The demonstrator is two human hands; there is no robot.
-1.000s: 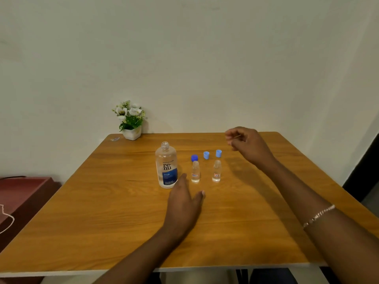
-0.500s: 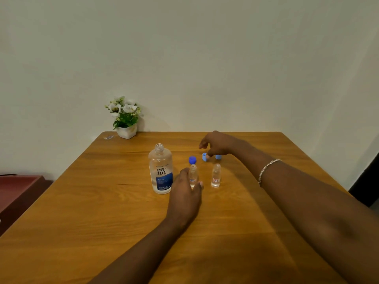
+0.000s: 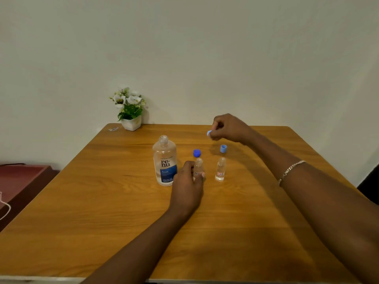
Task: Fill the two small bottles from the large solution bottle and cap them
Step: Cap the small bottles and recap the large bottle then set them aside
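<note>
Our left hand (image 3: 187, 182) grips one small bottle (image 3: 198, 168) on the tabletop (image 3: 102, 201); our right hand (image 3: 228, 128) pinches a light-blue cap (image 3: 209, 133) aloft.

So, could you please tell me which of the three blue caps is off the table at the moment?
The light blue cap pinched in the right hand. The dark blue cap and the other light blue cap sit on the table.

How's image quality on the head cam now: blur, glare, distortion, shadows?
Head view: wide-angle bowing shows at the wooden table edges; light is soft and even, with faint shadows under both forearms; the clear large solution bottle label reads sharply; no strong glare; the light blue cap pinched in the right hand is slightly blurred; the left hand gripping a small clear bottle is crisp.
</note>
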